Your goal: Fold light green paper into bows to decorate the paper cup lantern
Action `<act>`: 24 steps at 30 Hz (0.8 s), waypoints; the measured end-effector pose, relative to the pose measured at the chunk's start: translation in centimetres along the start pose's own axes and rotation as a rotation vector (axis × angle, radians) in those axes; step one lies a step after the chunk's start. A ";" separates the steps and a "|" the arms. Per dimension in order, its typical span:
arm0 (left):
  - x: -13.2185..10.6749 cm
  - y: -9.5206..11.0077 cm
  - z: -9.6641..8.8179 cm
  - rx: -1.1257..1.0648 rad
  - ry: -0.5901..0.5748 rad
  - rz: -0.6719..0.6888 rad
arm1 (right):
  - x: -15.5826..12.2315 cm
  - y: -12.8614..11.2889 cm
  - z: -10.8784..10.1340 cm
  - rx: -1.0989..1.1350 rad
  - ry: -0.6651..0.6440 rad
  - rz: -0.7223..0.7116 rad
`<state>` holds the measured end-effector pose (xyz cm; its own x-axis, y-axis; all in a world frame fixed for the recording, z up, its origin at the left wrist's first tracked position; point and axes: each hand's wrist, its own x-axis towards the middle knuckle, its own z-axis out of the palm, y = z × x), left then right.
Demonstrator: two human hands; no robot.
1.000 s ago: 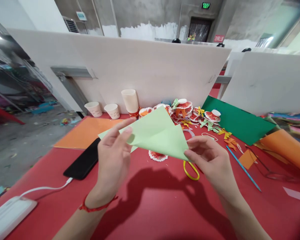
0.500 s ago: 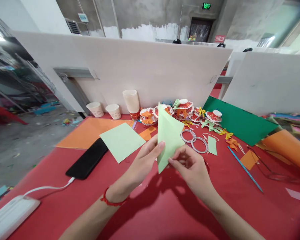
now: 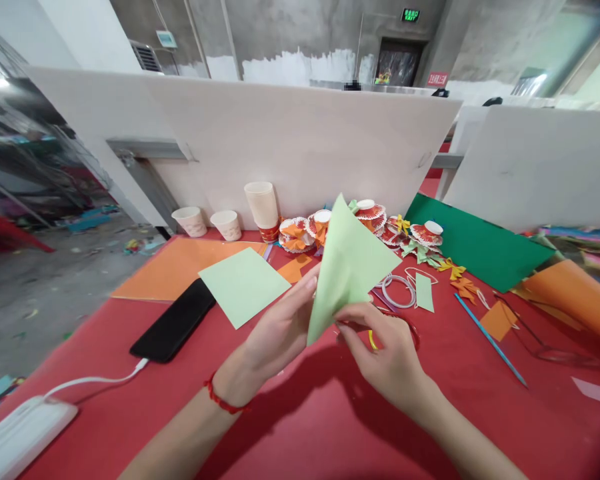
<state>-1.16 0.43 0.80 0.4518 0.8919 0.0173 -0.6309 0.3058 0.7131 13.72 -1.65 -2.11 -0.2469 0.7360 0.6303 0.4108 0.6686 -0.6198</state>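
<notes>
A sheet of light green paper, creased and partly folded, is held up above the red table. My left hand, with a red cord bracelet at the wrist, grips its left side; some of those fingers are hidden behind the paper. My right hand pinches the lower edge between thumb and fingers. A second light green square lies flat to the left of my hands. Just right of the held paper are pale ring-shaped coils and a small green paper strip with a string loop.
A black phone is cabled to a white power bank at left. Paper cups and red-and-white paper-cup crafts stand along the white partition. On the right lie a blue pencil, green card and orange paper.
The green paper has turned and spread wider to the right, showing more of its face. My left thumb has shifted toward its left edge; my right hand still pinches the lower edge.
</notes>
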 end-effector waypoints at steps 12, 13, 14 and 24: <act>0.2 0.3 -1.0 0.194 0.128 0.033 | 0.0 0.3 0.0 -0.395 0.116 -0.417; 0.4 0.5 -1.1 0.220 0.187 0.064 | 0.0 0.2 -0.2 -0.404 0.068 -0.435; 0.4 0.8 -1.2 0.245 0.252 0.106 | 0.0 0.0 -0.4 -0.420 0.017 -0.465; -0.2 3.2 -1.3 0.514 0.339 0.008 | 1.2 -0.7 -4.2 -0.762 -0.053 -0.489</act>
<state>-4.15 1.67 2.18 0.1693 0.9757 -0.1392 -0.2110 0.1738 0.9619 16.81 -1.65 1.05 -0.5789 0.4050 0.7077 0.7144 0.6703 0.2008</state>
